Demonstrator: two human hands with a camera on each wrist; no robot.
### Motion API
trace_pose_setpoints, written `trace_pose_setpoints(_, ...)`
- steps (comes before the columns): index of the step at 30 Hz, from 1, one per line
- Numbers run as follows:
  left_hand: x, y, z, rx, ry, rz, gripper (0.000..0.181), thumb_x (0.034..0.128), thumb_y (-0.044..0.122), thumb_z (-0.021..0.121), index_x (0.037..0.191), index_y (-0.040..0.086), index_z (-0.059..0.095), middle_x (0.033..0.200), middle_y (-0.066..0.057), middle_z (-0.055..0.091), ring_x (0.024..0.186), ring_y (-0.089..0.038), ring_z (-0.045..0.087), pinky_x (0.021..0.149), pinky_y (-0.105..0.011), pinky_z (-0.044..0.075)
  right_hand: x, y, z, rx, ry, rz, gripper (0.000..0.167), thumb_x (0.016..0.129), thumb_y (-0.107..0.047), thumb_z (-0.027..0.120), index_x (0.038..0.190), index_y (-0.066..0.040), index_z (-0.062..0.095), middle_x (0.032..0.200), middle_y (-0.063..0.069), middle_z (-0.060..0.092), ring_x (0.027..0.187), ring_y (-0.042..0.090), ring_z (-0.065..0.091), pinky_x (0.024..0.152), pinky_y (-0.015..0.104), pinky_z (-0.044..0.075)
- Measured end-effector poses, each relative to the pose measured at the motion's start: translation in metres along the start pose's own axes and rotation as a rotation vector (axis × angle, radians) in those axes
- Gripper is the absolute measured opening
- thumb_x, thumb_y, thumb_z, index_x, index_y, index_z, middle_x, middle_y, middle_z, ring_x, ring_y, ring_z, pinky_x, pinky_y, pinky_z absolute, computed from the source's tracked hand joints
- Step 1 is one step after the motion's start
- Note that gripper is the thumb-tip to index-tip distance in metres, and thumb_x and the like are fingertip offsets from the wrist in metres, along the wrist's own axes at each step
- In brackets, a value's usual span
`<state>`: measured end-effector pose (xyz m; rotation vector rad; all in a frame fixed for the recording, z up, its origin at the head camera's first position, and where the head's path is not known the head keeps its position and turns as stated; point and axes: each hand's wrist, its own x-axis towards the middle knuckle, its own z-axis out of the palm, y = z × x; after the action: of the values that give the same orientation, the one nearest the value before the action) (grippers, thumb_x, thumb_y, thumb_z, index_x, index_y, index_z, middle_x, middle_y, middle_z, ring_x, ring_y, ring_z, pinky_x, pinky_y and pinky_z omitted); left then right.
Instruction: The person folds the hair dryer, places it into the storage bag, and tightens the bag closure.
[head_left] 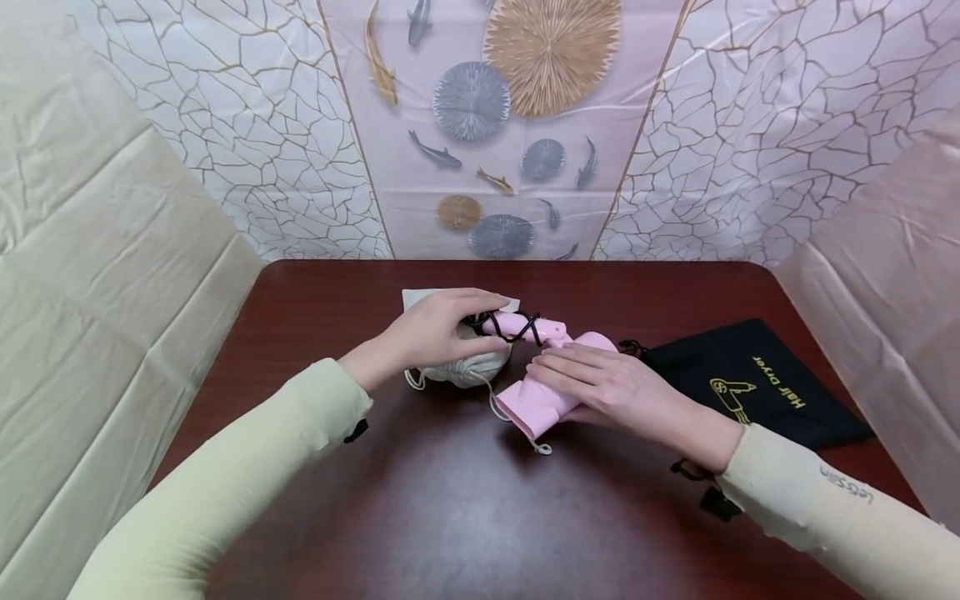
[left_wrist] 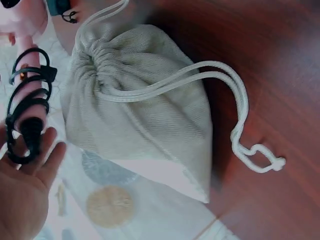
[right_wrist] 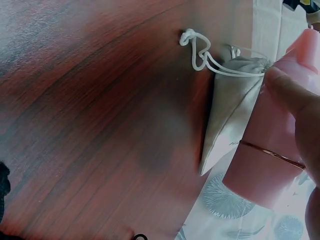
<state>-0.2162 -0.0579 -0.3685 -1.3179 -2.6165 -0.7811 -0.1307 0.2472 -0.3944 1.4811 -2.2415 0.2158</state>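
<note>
A pink hair dryer (head_left: pixel 547 400) is held above the table, its folding handle (head_left: pixel 517 325) pointing left with a black cord wound round it. My right hand (head_left: pixel 611 383) grips its barrel, with the thumb pressed along the pink side in the right wrist view. At the handle's end my left hand (head_left: pixel 442 329) has its fingers stretched out beside the looped cord. Behind and below that hand lies a bulging light grey drawstring pouch (left_wrist: pixel 145 110). The pouch's pale drawstring (left_wrist: pixel 237 110) trails over the table, its knotted end showing past the dryer's nozzle.
A flat black drawstring bag (head_left: pixel 757 383) printed "Hair Dryer" in yellow lies at the right of the dark brown table (head_left: pixel 450 508). Patterned cloth (head_left: pixel 495 167) hangs along the table's back edge, and plain pale cloth walls (head_left: pixel 112 250) stand at both sides.
</note>
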Motion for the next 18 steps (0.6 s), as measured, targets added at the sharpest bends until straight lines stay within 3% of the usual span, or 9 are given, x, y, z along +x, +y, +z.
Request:
trace_pose_setpoints(4,-0.004,-0.006,0.002,-0.103,0.026,0.033,0.058,0.0922,0.036,0.086,0.142,0.01,0.071,0.139,-0.005,0.071,0.133,-0.018,0.065,0.114,-0.035,0.048,-0.001,0.0,0.002,-0.01,0.028,-0.031,0.064,0.091,-0.035,0.077,0.147,-0.007,0.064,0.146,0.007,0.067,0.131,0.026,0.066,0.111,0.045,0.052)
trace_pose_setpoints(10,-0.008,-0.005,0.01,-0.174,0.063,0.022,0.055,0.0922,0.029,0.086,0.141,0.008,0.07,0.138,-0.007,0.072,0.131,-0.02,0.066,0.113,-0.037,0.049,-0.002,0.001,0.005,-0.014,0.06,-0.053,0.054,0.104,-0.04,0.063,0.147,-0.006,0.064,0.143,0.008,0.069,0.13,0.026,0.067,0.11,0.043,0.053)
trace_pose_setpoints(18,-0.015,0.006,0.019,-0.132,0.124,0.041,0.045,0.097,0.022,0.081,0.138,0.005,0.072,0.14,-0.013,0.07,0.135,-0.026,0.064,0.116,-0.04,0.048,0.0,0.0,0.003,-0.002,0.063,-0.017,0.061,0.094,-0.038,0.073,0.147,-0.008,0.065,0.145,0.006,0.068,0.129,0.025,0.067,0.105,0.045,0.055)
